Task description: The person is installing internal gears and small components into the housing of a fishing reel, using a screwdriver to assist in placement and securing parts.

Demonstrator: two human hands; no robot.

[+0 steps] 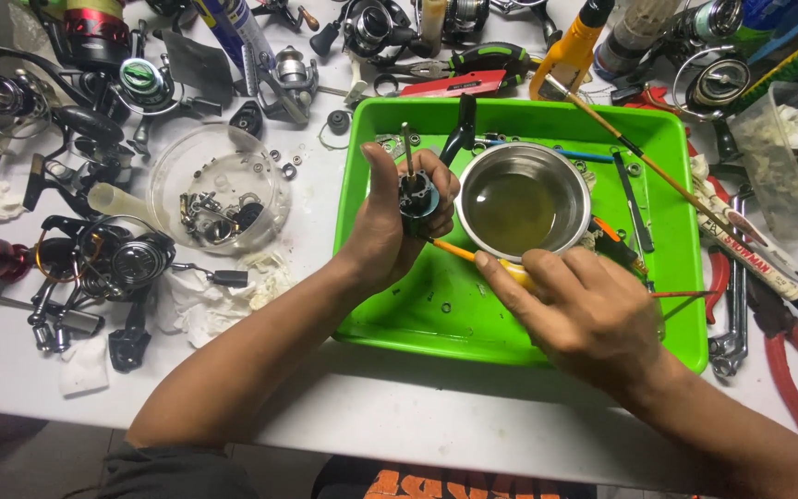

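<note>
Reel body (417, 196), a small dark part with a thin shaft sticking up from it, is sitting in the left hand (390, 217) above the green tray's left half. Going from largest down: the white table (399, 407) is carrying the green tray (436, 314), which is holding a steel bowl (523, 199) of clear liquid just to the right of the part. A round clear plastic dish (217, 188) of tiny screws and rings is lying left of the tray, among other spinning reels. The left hand is clenching around the reel body, thumb raised. The right hand (588, 310) is gripping a yellow-handled brush (487, 259), its tip touching the part's lower side.
</note>
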